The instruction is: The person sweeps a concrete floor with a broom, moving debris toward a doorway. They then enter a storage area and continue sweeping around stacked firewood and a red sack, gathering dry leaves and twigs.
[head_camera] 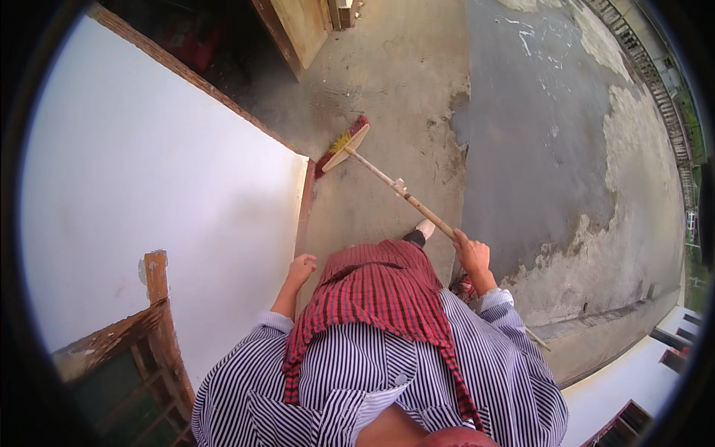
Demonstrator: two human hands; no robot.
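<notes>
My right hand (472,255) grips the upper end of the wooden handle of a push broom (426,214). The handle slants up and to the left to a pale broom head (352,150) with red and yellow bristles (339,142). Those bristles rest on the concrete floor, close to the corner of a white wall. On the other side, my left hand (302,270) hangs by the red checked apron (385,290) with its fingers curled, and nothing is seen in it.
A white wall (184,156) with a brown base strip runs along my left. Beyond its corner lies a dark doorway (234,50) with a wooden door (301,33). To the right the concrete floor (536,139) is patchy grey. A red and white thing (463,287) is partly hidden behind my right arm.
</notes>
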